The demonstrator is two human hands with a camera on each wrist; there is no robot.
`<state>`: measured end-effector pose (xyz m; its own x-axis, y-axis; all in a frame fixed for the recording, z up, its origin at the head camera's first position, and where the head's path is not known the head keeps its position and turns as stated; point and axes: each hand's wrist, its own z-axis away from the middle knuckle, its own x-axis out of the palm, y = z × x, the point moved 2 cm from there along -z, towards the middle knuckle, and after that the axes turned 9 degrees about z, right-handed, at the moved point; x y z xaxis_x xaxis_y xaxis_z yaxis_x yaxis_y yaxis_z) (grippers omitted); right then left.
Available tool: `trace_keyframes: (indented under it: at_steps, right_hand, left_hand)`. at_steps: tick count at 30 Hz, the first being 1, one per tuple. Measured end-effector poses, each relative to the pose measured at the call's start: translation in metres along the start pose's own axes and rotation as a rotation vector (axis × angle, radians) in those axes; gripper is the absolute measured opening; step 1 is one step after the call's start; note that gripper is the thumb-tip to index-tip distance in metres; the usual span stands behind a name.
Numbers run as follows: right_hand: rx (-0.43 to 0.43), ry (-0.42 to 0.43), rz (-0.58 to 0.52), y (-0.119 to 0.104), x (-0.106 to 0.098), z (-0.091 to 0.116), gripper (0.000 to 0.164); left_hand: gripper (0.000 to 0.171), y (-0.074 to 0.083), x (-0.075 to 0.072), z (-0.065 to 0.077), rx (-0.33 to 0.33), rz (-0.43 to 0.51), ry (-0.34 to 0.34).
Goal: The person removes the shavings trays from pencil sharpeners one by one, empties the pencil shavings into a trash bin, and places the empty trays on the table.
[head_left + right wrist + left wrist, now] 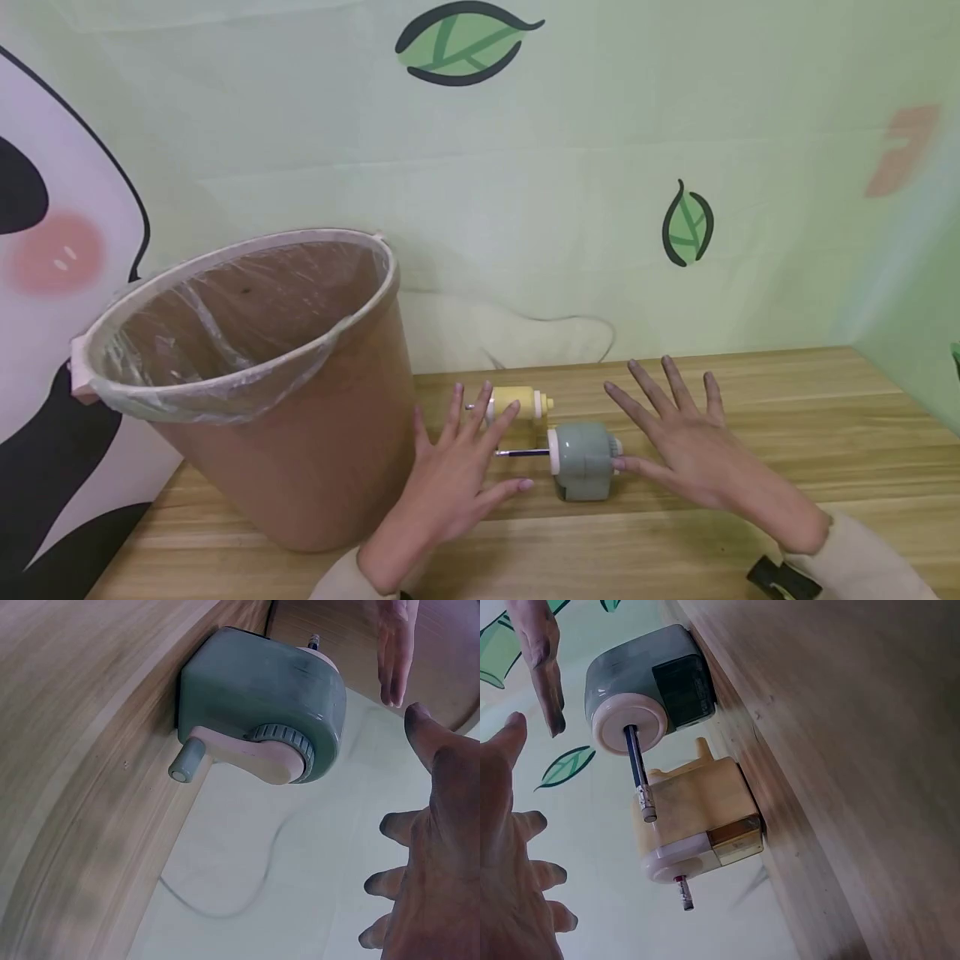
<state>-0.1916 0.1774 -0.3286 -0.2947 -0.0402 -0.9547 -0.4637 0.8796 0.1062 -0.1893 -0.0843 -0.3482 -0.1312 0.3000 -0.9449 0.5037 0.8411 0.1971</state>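
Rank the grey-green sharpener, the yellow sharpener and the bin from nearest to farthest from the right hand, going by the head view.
1. Grey-green sharpener: just left of the right hand, by its thumb.
2. Yellow sharpener: farther left and behind the grey-green one.
3. Bin: farthest left, past the left hand.

A grey-green sharpener [634,675] with a dark pencil [637,766] jutting from its round face stands on the wooden counter [840,750] beside a yellow sharpener [690,801], from which another pencil's eraser end [685,894] pokes. The left hand [511,851], fingers apart, and the right hand [540,649] are near the 2 sharpeners.
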Motion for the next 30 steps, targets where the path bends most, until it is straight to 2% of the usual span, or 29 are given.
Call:
trace_keyframes:
  at_steps: [9,17,24,30]
  right_hand:
    - [0.002,0.016,-0.041,0.0010,0.0010,0.0014,0.075]
    - [0.007,0.019,-0.101,0.0013,0.0012,0.0025,0.074]
    - [0.009,0.023,-0.145,0.0029,0.0040,0.0038,0.074]
    - [0.011,0.037,-0.193,0.0040,0.0064,0.0056,0.074]
  left_hand:
    - [0.083,-0.0014,-0.0006,0.0017,-0.012,0.086,0.017]
    - [0.083,-0.0042,0.0004,0.0031,-0.023,0.212,0.044]
    - [0.084,-0.0063,0.0017,0.0046,-0.029,0.266,0.047]
    - [0.084,-0.0086,0.0039,0.0055,-0.047,0.349,0.047]
